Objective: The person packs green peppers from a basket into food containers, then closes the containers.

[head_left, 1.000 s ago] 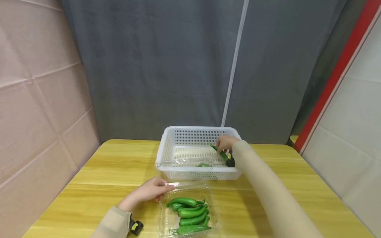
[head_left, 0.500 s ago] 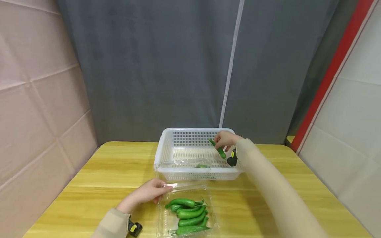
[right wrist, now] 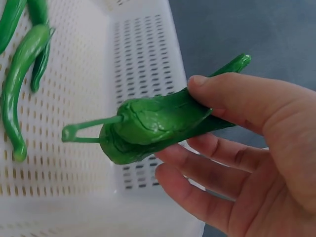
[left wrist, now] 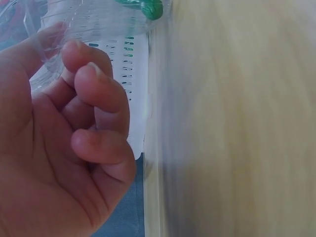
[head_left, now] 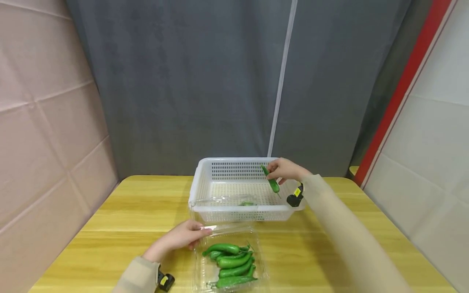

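Note:
My right hand [head_left: 287, 169] is raised over the right side of a white perforated basket [head_left: 234, 159]. Its thumb and fingers pinch green chili peppers [right wrist: 163, 121]; in the right wrist view two stems stick out together. Below on the left, my left hand [head_left: 185, 236] pinches the edge of a clear plastic clamshell box [head_left: 200, 276], thumb on top. The hinged lid [head_left: 220, 200] lies back over the basket's front rim. Several green peppers [head_left: 234, 262] lie in the box's near half.
More green peppers [right wrist: 17, 94] rest on the basket floor, partly behind the lid in the head view. The basket and box stand on a yellow wooden table [head_left: 139, 203]. A grey curtain [head_left: 183, 89] hangs behind, with pale cloth walls on both sides.
My right hand has risen and moved right with the peppers, away from the basket floor. The left hand and the box stay as they were; the head view has shifted slightly.

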`<action>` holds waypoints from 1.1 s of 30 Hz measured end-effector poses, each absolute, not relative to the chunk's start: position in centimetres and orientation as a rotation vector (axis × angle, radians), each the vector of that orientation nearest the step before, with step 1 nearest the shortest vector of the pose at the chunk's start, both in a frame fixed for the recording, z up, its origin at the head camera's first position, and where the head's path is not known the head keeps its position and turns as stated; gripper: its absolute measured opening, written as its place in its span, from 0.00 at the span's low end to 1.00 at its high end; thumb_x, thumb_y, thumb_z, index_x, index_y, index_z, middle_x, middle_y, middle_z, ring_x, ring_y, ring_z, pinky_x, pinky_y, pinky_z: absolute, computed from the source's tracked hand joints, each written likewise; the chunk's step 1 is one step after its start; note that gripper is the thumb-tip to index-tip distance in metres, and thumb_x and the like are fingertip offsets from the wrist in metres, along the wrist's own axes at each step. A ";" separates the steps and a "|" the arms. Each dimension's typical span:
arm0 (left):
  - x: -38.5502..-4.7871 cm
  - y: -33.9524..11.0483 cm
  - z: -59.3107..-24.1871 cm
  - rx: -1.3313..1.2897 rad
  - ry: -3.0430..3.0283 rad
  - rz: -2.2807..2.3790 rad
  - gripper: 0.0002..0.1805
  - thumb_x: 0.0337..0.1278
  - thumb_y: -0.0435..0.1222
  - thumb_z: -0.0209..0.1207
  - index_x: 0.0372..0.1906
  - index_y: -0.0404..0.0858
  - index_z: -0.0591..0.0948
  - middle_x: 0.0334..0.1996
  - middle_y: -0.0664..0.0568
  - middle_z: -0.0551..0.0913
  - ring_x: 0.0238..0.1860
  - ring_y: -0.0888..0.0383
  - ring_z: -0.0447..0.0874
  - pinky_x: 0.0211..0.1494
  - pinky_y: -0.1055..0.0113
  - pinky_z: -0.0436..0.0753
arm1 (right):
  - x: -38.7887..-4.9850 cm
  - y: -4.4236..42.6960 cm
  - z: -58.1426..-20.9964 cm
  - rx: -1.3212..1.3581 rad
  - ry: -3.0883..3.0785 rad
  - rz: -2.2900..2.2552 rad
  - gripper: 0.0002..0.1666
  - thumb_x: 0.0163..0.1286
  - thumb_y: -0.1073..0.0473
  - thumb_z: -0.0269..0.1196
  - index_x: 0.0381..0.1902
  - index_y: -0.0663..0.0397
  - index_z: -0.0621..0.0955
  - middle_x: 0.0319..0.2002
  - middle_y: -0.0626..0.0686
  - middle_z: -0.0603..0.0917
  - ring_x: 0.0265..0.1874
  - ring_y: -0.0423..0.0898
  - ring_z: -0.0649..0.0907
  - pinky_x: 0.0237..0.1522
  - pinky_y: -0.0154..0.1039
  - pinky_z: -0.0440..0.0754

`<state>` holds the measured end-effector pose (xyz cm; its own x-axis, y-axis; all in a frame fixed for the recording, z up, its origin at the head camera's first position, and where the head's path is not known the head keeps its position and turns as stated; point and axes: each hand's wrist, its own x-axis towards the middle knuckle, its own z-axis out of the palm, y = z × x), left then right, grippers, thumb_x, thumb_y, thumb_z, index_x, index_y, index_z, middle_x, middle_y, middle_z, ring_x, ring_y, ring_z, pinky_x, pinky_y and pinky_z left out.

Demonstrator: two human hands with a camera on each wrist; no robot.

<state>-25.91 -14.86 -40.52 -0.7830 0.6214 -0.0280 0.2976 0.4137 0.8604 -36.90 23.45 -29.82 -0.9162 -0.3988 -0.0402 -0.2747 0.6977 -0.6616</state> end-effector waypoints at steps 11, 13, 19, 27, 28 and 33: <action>-26.0 -15.0 -40.6 0.797 2.331 1.321 0.23 0.69 0.45 0.55 0.21 0.34 0.74 0.11 0.56 0.69 0.13 0.60 0.65 0.20 0.71 0.68 | -33.8 23.5 -29.4 -0.564 2.764 -1.311 0.20 0.67 0.57 0.65 0.52 0.63 0.79 0.49 0.60 0.78 0.42 0.50 0.82 0.38 0.51 0.83; -26.0 -15.0 -40.6 0.805 2.327 1.319 0.23 0.69 0.45 0.55 0.21 0.33 0.74 0.11 0.56 0.69 0.13 0.60 0.65 0.20 0.71 0.68 | -33.2 23.5 -29.5 -0.579 2.767 -1.355 0.20 0.67 0.57 0.65 0.52 0.63 0.78 0.51 0.62 0.77 0.42 0.51 0.83 0.39 0.51 0.83; -26.1 -15.2 -40.7 0.803 2.324 1.301 0.22 0.68 0.47 0.56 0.20 0.38 0.73 0.11 0.57 0.69 0.13 0.61 0.64 0.20 0.73 0.67 | -31.2 23.7 -29.9 -0.544 2.781 -1.538 0.24 0.67 0.59 0.65 0.56 0.68 0.74 0.54 0.67 0.76 0.42 0.52 0.85 0.37 0.44 0.84; -26.3 -15.3 -40.8 0.798 2.328 1.297 0.22 0.68 0.47 0.56 0.22 0.36 0.75 0.11 0.57 0.69 0.13 0.62 0.65 0.20 0.72 0.67 | -29.2 24.0 -31.1 -0.488 2.794 -1.730 0.20 0.67 0.60 0.65 0.52 0.66 0.75 0.45 0.65 0.81 0.32 0.47 0.85 0.38 0.42 0.83; -26.3 -15.3 -40.8 0.798 2.329 1.300 0.22 0.68 0.47 0.56 0.22 0.35 0.75 0.11 0.57 0.69 0.13 0.61 0.65 0.20 0.72 0.67 | -29.0 24.0 -31.3 -0.503 2.788 -1.749 0.20 0.67 0.60 0.65 0.51 0.66 0.75 0.44 0.64 0.82 0.32 0.46 0.85 0.38 0.42 0.83; -26.2 -15.3 -40.7 0.793 2.316 1.322 0.22 0.69 0.45 0.55 0.24 0.32 0.76 0.12 0.55 0.69 0.14 0.60 0.66 0.21 0.70 0.68 | -28.4 23.6 -31.8 -0.605 2.755 -1.824 0.16 0.66 0.65 0.65 0.48 0.67 0.76 0.40 0.62 0.82 0.32 0.42 0.84 0.38 0.47 0.83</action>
<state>-26.17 -15.33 -40.69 -0.7791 0.6262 -0.0305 0.2922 0.4056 0.8661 -28.37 23.58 -31.83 -0.9122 -0.1749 0.3705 -0.4093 0.3532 -0.8412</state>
